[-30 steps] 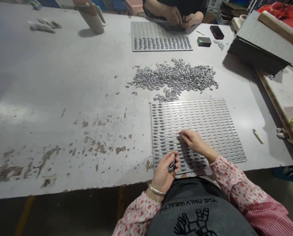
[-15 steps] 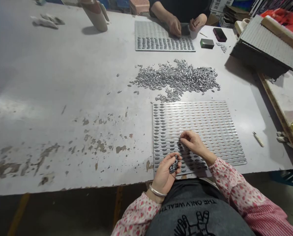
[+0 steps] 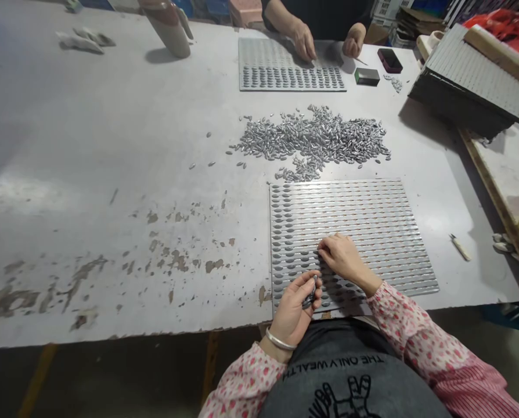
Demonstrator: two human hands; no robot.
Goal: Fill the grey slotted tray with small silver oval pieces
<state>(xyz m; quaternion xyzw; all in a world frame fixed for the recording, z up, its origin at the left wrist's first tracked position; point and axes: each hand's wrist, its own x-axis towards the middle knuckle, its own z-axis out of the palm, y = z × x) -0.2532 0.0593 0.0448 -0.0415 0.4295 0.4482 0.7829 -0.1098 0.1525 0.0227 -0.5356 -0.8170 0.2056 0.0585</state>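
Where the white table reaches its near edge, a grooved board lies flat. Over its lower left, the left hand curls closed, thumb uppermost; the right hand arches palm-down beside it, fingertips low, whether gripping I cannot tell. Small grey pieces are gripped in the left hand and line the board's left side.

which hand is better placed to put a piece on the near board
Probably the right hand: it is poised over the near board, while the left hand is curled around several dark pieces.
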